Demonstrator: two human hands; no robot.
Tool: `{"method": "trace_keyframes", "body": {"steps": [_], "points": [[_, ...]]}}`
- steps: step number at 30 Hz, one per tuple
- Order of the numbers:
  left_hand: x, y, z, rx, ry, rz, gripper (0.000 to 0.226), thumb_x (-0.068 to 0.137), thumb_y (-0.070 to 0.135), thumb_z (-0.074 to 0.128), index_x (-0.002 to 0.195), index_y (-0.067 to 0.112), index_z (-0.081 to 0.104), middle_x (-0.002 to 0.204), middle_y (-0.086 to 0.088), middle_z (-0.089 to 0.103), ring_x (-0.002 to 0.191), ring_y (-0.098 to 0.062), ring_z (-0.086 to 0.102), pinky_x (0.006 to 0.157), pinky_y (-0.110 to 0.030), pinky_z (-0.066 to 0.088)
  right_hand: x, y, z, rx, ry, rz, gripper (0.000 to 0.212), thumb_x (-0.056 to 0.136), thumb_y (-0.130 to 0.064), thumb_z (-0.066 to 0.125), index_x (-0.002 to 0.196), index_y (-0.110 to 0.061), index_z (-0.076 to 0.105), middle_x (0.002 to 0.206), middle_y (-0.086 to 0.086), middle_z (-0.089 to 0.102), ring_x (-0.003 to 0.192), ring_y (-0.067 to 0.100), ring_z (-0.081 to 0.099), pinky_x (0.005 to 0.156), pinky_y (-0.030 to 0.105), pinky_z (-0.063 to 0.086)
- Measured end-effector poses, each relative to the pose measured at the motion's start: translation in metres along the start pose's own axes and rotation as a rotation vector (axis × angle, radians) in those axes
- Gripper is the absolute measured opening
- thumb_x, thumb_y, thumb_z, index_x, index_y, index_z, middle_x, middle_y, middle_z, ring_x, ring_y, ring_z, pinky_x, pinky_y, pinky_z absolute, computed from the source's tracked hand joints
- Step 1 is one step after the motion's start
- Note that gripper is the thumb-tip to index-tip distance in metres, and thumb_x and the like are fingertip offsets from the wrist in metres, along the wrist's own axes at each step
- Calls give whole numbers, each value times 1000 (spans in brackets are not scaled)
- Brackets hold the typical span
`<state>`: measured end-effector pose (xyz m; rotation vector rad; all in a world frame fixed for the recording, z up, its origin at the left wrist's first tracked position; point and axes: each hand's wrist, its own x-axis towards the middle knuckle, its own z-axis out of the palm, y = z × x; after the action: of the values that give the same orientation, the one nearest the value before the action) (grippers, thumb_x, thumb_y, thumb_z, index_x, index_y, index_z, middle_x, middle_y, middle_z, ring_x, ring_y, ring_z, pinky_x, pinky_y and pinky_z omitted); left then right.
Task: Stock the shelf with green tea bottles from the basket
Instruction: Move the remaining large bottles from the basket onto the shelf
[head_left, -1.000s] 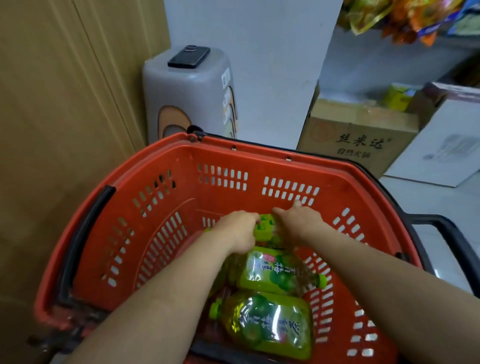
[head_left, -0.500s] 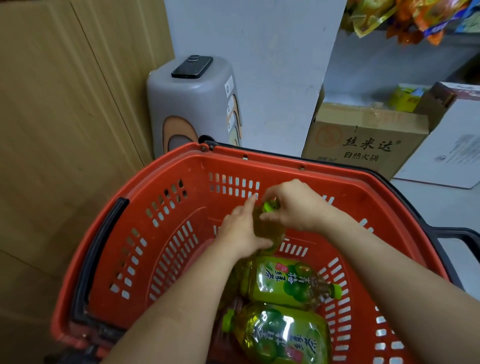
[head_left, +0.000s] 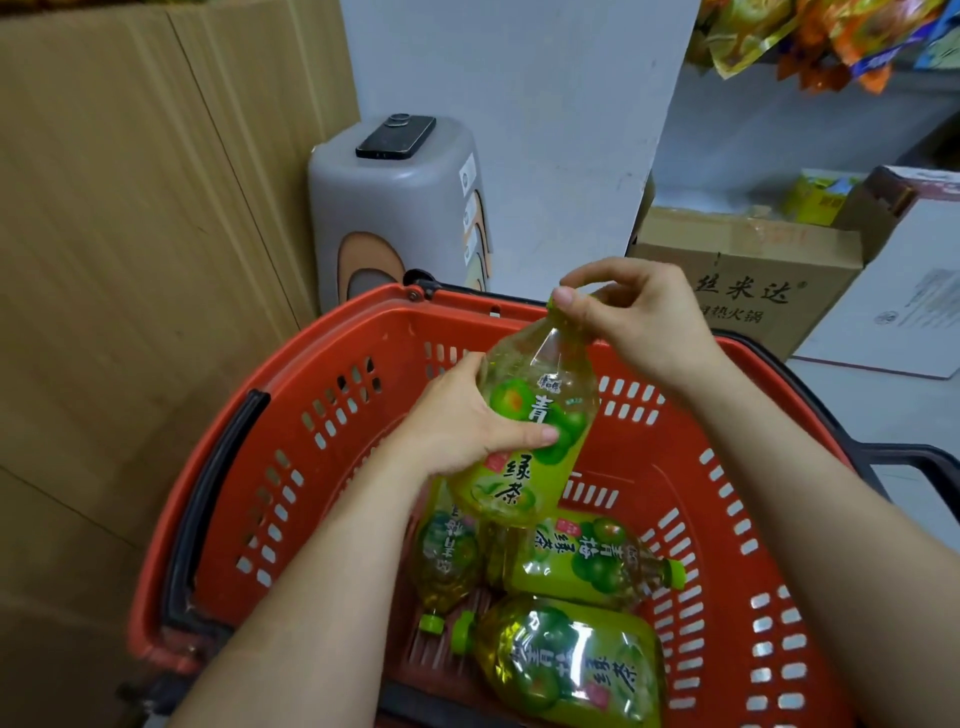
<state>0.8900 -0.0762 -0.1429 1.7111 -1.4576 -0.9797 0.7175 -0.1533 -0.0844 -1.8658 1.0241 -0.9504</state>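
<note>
A green tea bottle with a yellow-green label is held upright and slightly tilted above the red basket. My left hand grips its body from the left, thumb across the label. My right hand pinches its neck and cap at the top. Three more green tea bottles lie on the basket floor: one with its cap toward me, one with its cap to the right, and one nearest me.
A grey plastic stool with a black phone on top stands behind the basket against a white panel. Wooden wall on the left. Cardboard boxes sit on the floor at the right, with snack packets hanging above.
Both hands have lifted one bottle up out of the basket and stood it upright. The view has shifted, bringing the remaining bottles into fuller sight.
</note>
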Motion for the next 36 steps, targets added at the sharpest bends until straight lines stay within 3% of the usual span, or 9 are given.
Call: {"method": "trace_keyframes", "body": {"steps": [4,8,11,17,21,25,30,32,36], "points": [[0,-8,-4,-130,185,-78,68,42,60,84,98,31,58,101,8,70,90,-12,68,85,-40,56,-2,25,4,78,-422,221,82,69,-49,69,143,-28,39,121,-1,59,106,11,60,82,33,57],[1,-7,-20,-144,377,-115,47,57,49,85,90,28,59,93,8,68,87,-14,67,82,-35,55,-11,62,13,-379,-1013,471,116,56,-68,71,151,-34,15,157,2,29,141,25,32,110,46,37],[-1,-14,-32,-219,411,-136,57,48,52,86,93,28,60,94,8,70,86,-16,69,84,-42,56,-26,95,43,-775,-1175,521,115,68,-61,72,152,-33,-1,162,3,6,148,32,10,118,53,17],[-13,-14,-35,-279,298,-77,71,51,48,87,111,24,60,99,5,72,89,-15,70,87,-44,56,-64,141,86,-847,-1128,394,132,59,-45,86,150,-36,-9,159,12,18,145,38,19,115,55,23],[-15,-11,-32,-317,248,-43,78,48,54,86,114,23,60,101,3,73,91,-16,71,88,-44,55,-57,145,72,-778,-1090,488,138,48,-54,88,153,-26,2,159,6,22,146,31,21,117,49,23],[-17,-15,-33,-297,244,-40,86,47,57,86,120,21,58,102,3,72,92,-15,70,88,-42,55,-47,145,58,-776,-1161,554,121,55,-44,89,151,-26,18,159,4,24,145,33,23,114,52,28],[-25,-21,-41,-298,289,-49,77,50,56,85,115,23,59,101,3,73,92,-16,70,84,-40,56,-39,136,64,-507,-1103,558,103,48,-32,93,130,-48,34,151,9,33,134,40,37,102,59,42],[-27,-14,-42,-331,336,-55,62,64,55,79,114,24,60,101,6,71,93,-15,69,81,-33,55,-38,130,68,-561,-1093,484,115,49,-35,91,145,-37,27,148,4,38,134,32,40,107,49,41],[-33,0,-30,-510,427,-113,43,76,52,70,106,23,60,102,4,70,96,-17,67,85,-34,54,-56,140,75,-607,-1003,355,91,63,-30,86,140,-22,39,122,-3,57,109,16,56,94,28,47]]}}
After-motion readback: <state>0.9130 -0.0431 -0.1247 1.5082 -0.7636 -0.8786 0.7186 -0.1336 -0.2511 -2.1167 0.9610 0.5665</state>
